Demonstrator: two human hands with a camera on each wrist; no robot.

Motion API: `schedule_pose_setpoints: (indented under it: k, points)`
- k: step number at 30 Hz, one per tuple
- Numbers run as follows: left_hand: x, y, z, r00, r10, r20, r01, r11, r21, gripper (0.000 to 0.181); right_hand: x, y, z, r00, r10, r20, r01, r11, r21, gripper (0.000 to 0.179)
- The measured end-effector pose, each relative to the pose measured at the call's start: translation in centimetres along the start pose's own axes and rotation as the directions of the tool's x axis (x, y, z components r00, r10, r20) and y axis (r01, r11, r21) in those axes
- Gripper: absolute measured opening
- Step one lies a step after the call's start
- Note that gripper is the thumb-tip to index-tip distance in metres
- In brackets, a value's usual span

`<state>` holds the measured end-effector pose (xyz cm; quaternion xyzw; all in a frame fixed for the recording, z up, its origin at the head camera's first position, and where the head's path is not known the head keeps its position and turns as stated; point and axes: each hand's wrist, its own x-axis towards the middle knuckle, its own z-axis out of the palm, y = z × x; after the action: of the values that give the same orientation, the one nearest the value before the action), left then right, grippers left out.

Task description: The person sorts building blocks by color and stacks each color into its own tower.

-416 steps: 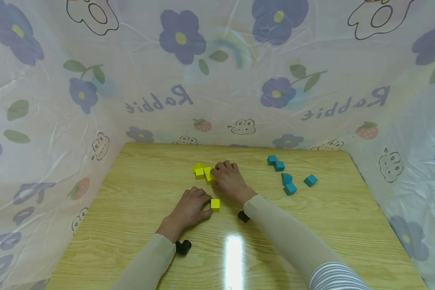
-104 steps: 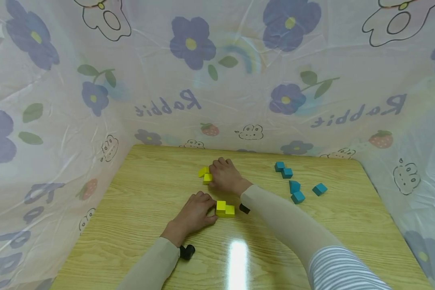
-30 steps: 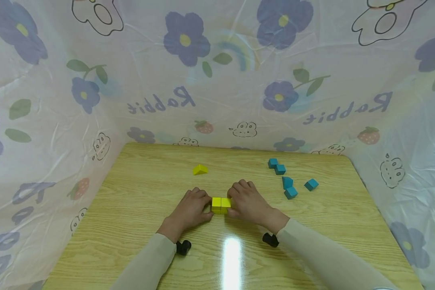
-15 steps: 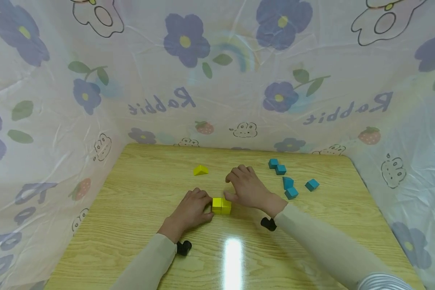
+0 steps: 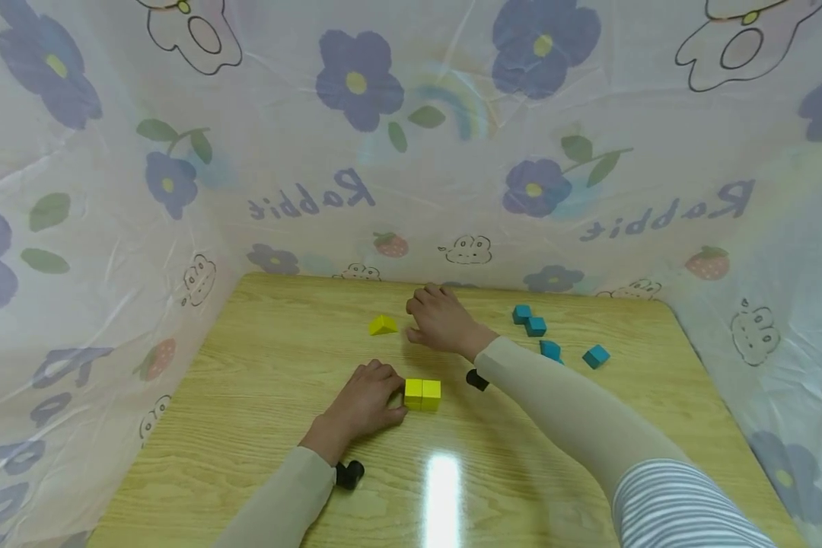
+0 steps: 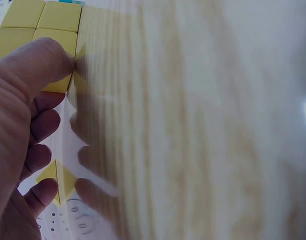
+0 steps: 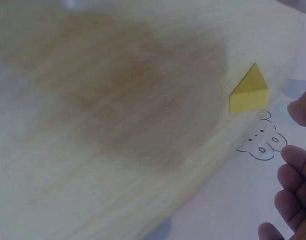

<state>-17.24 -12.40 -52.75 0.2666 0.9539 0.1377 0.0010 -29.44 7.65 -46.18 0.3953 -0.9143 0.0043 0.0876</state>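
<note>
My left hand (image 5: 363,403) holds a small block of yellow cubes (image 5: 422,394) by its left end, thumb in front and fingers behind. In the left wrist view the yellow cubes (image 6: 58,16) stand two wide and two high, sides flush, with the thumb across a lower one. Farther back lies a yellow triangular block (image 5: 383,326) on its long side. My right hand (image 5: 445,323) hovers just right of it, thumb and fingers apart, holding nothing. The right wrist view shows the triangular block (image 7: 249,95) clear of the fingertips.
Several blue blocks lie at the back right of the wooden table (image 5: 260,342): a pair of cubes (image 5: 536,327), a lone cube (image 5: 596,356) and a wedge-like piece (image 5: 550,349), beside a cube mostly hidden by the right sleeve. A patterned curtain (image 5: 445,152) encloses the table.
Yellow cubes from the back cluster now stand stacked at the left hand. The right hand set one on top right, let go, and moved back and left toward the triangular block. Left hand stays.
</note>
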Motion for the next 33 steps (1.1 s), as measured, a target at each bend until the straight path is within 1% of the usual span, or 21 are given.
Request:
schedule_pose_setpoints:
  k: [2, 5, 11, 18, 24, 27, 31, 33]
  points:
    - [0.0, 0.0, -0.1, 1.000, 0.002, -0.001, -0.002, 1.000, 0.001, 0.037, 0.9, -0.1, -0.1, 1.000, -0.013, -0.002, 0.013, 1.000, -0.018, 0.029]
    - [-0.1, 0.0, -0.2, 1.000, 0.003, -0.002, -0.003, 1.000, -0.002, 0.037, 2.0, -0.3, -0.2, 0.999, -0.028, 0.018, 0.029, 0.998, -0.058, 0.030]
    - [0.0, -0.1, -0.1, 1.000, 0.007, 0.007, -0.008, 1.000, 0.004, 0.038, 3.7, -0.7, -0.1, 0.993, -0.039, 0.107, 0.055, 0.987, -0.148, 0.034]
    - [0.0, 0.1, -0.1, 1.000, 0.011, 0.023, -0.012, 1.000, 0.023, 0.038, 4.8, -1.0, 0.7, 0.975, -0.039, 0.217, 0.086, 0.973, -0.212, 0.048]
    - [-0.1, 0.2, 0.0, 1.000, 0.010, 0.022, -0.010, 1.000, 0.011, 0.037, 5.5, -1.4, 1.5, 0.972, -0.065, 0.225, 0.115, 0.969, -0.220, 0.051]
    - [-0.1, 0.1, 0.2, 1.000, 0.007, 0.024, -0.007, 1.000, 0.013, 0.037, 5.7, -1.6, 1.9, 0.971, -0.077, 0.225, 0.133, 0.961, -0.243, 0.051]
    - [0.0, -0.1, 0.3, 1.000, -0.002, 0.027, 0.001, 1.000, 0.015, 0.035, 5.7, -2.0, 2.4, 0.971, -0.099, 0.218, 0.157, 0.951, -0.268, 0.041]
    - [0.0, -0.1, 0.2, 1.000, -0.007, 0.028, 0.007, 1.000, 0.017, 0.034, 5.7, -2.1, 2.6, 0.972, -0.108, 0.210, 0.163, 0.950, -0.266, 0.034]
